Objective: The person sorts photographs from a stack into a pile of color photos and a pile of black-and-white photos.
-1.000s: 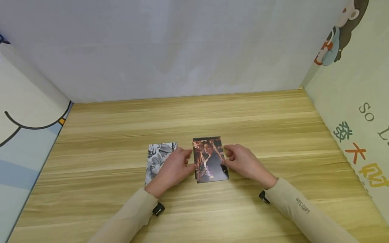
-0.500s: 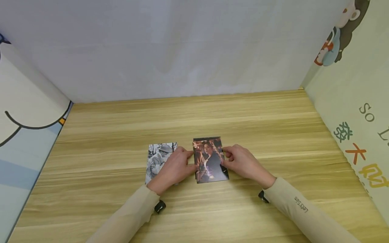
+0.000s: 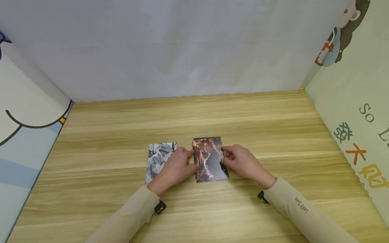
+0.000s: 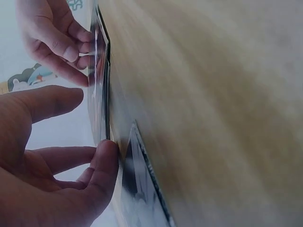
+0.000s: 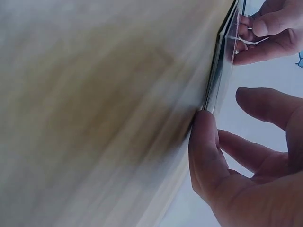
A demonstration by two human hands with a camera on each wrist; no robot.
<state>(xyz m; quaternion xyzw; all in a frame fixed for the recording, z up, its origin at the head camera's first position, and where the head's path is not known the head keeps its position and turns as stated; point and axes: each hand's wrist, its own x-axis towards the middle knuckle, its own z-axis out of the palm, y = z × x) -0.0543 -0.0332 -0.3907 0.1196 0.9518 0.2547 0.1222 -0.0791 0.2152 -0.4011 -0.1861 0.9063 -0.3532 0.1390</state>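
Observation:
A colour photo card (image 3: 210, 158) showing a figure in a dark jacket lies at the table's middle. Beneath it, the dark edge of another card (image 3: 198, 138) peeks out at the top left. My left hand (image 3: 174, 166) is at the left side of this stack; in the left wrist view, a fingertip (image 4: 108, 149) meets the lower edge and the thumb (image 4: 61, 98) stands apart. From the right, my right hand (image 3: 243, 162) has a fingertip (image 5: 204, 120) at the opposite edge, its thumb (image 5: 260, 101) raised. A black-and-white photo card (image 3: 156, 159) lies partly hidden under my left hand.
The wood-grain table (image 3: 121, 125) ends at a pale back wall (image 3: 182, 50). Printed panels stand at both sides, the right one (image 3: 355, 111) with lettering. Black wrist straps (image 3: 159, 207) show at both cuffs.
My left hand has shifted slightly right, its fingertips closer to the stack. The top card's upper end has edged up and left, so less of the dark card below shows. The right hand barely moved.

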